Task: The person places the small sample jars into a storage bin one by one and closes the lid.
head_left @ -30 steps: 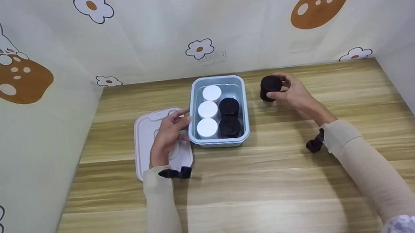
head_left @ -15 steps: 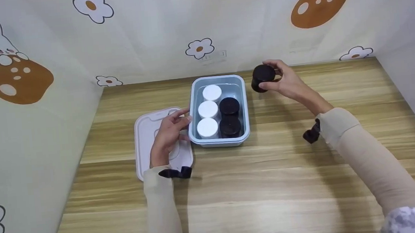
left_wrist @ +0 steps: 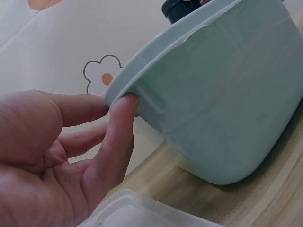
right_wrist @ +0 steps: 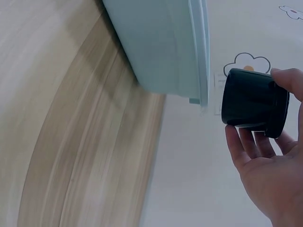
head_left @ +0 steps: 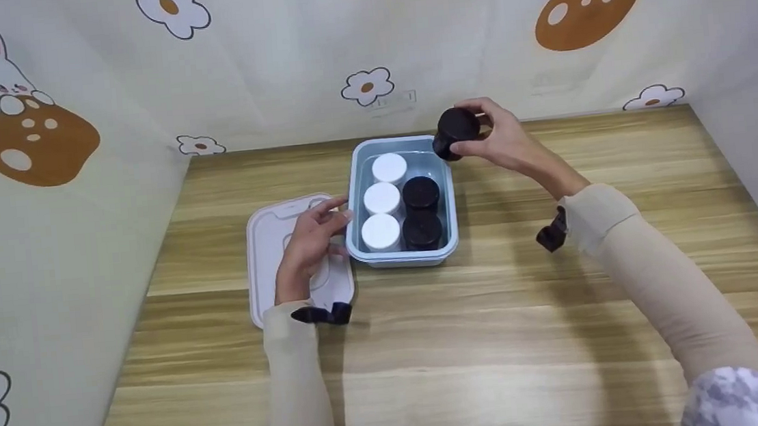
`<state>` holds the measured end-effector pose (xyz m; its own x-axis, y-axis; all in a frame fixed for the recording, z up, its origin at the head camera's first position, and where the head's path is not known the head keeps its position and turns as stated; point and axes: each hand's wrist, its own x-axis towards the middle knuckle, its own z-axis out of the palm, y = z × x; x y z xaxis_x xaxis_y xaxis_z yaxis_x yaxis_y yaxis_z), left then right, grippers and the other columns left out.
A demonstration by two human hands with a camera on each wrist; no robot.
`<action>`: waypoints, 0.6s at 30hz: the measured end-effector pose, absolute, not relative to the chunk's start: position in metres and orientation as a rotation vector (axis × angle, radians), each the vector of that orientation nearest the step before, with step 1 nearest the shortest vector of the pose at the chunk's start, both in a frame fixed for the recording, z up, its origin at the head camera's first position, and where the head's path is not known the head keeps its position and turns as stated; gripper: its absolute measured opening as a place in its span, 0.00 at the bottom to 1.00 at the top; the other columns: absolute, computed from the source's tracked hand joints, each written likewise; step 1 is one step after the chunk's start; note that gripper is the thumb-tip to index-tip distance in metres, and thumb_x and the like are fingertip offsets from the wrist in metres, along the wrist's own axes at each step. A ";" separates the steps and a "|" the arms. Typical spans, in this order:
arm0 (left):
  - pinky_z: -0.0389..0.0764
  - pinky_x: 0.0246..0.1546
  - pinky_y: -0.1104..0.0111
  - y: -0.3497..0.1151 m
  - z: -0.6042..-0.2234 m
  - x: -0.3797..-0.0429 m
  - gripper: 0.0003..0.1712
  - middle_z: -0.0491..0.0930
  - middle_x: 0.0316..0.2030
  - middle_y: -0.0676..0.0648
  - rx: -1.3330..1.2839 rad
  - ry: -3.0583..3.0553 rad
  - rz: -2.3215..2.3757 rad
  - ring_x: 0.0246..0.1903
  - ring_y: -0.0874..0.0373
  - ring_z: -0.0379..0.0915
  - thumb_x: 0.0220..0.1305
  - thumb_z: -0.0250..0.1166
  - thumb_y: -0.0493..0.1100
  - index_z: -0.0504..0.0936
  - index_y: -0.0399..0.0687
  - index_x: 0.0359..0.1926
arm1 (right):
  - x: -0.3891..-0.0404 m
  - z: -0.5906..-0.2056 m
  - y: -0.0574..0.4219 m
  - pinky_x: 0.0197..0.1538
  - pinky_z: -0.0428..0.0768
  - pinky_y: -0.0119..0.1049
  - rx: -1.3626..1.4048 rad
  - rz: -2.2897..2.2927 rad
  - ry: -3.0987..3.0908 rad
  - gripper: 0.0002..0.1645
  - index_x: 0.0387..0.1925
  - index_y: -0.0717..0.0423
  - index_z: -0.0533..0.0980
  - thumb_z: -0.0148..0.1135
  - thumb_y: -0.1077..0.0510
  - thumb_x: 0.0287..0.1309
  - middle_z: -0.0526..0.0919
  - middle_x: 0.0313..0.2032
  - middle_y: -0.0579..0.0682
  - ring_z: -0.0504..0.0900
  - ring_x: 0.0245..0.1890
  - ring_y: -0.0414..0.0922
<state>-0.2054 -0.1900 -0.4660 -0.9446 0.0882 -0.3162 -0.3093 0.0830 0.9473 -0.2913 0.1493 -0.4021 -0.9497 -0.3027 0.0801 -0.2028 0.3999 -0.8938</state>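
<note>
In the head view, a light blue plastic box (head_left: 405,257) holds three white-capped jars (head_left: 381,232) on its left side and two black jars (head_left: 423,228) on its right. My left hand (head_left: 309,243) pinches the left rim, with thumb and finger at the lip in the left wrist view. My right hand (head_left: 510,140) grips another black jar (head_left: 458,126) between thumb and fingers, raised at the box's back right corner. The right wrist view shows this jar (right_wrist: 251,99) beyond the box's rim, its wider lid toward the palm.
A white lid (head_left: 269,250) lies on the wooden table (head_left: 472,342) left of the box, partly under the left hand. A patterned cloth wall (head_left: 270,71) stands directly behind the table, with side walls left and right.
My right hand has lifted the black jar and carried it left and back, from beside the box to over its back right corner. My left hand has stayed at the rim.
</note>
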 end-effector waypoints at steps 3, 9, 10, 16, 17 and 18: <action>0.83 0.19 0.71 -0.190 -0.465 -0.205 0.26 0.81 0.50 0.42 -0.224 2.071 1.932 0.40 0.57 0.84 0.72 0.61 0.43 0.73 0.49 0.68 | -0.293 -0.401 0.144 0.55 0.75 0.37 -0.479 -1.586 2.538 0.42 0.69 0.53 0.66 0.72 0.57 0.54 0.70 0.64 0.57 0.74 0.60 0.53; 0.82 0.19 0.71 -0.191 -0.464 -0.205 0.26 0.80 0.51 0.42 -0.236 2.071 1.919 0.41 0.56 0.83 0.72 0.62 0.44 0.73 0.51 0.68 | -0.298 -0.401 0.132 0.62 0.75 0.47 -0.511 -1.511 2.555 0.44 0.71 0.52 0.65 0.73 0.56 0.53 0.68 0.66 0.55 0.72 0.62 0.55; 0.83 0.20 0.71 -0.191 -0.464 -0.205 0.26 0.80 0.51 0.42 -0.236 2.074 1.915 0.42 0.56 0.83 0.72 0.62 0.44 0.73 0.51 0.68 | -0.299 -0.401 0.130 0.63 0.75 0.48 -0.521 -1.492 2.563 0.44 0.70 0.52 0.66 0.73 0.56 0.53 0.68 0.66 0.55 0.72 0.62 0.55; 0.85 0.22 0.68 -0.192 -0.465 -0.205 0.26 0.80 0.50 0.43 -0.219 2.082 1.912 0.42 0.56 0.84 0.72 0.62 0.45 0.73 0.50 0.68 | -0.302 -0.400 0.121 0.65 0.76 0.51 -0.569 -1.407 2.605 0.42 0.67 0.55 0.69 0.75 0.57 0.51 0.68 0.63 0.58 0.72 0.62 0.58; 0.85 0.23 0.68 -0.192 -0.466 -0.205 0.26 0.80 0.50 0.43 -0.214 2.081 1.917 0.42 0.56 0.84 0.72 0.62 0.44 0.73 0.50 0.68 | -0.303 -0.400 0.120 0.65 0.76 0.51 -0.575 -1.398 2.611 0.42 0.67 0.55 0.70 0.75 0.57 0.50 0.68 0.62 0.58 0.72 0.62 0.58; 0.86 0.23 0.67 -0.192 -0.466 -0.205 0.26 0.80 0.49 0.43 -0.207 2.082 1.920 0.42 0.56 0.84 0.72 0.62 0.44 0.73 0.50 0.68 | -0.304 -0.400 0.118 0.65 0.76 0.51 -0.582 -1.388 2.615 0.41 0.67 0.56 0.70 0.75 0.57 0.50 0.68 0.61 0.59 0.72 0.62 0.58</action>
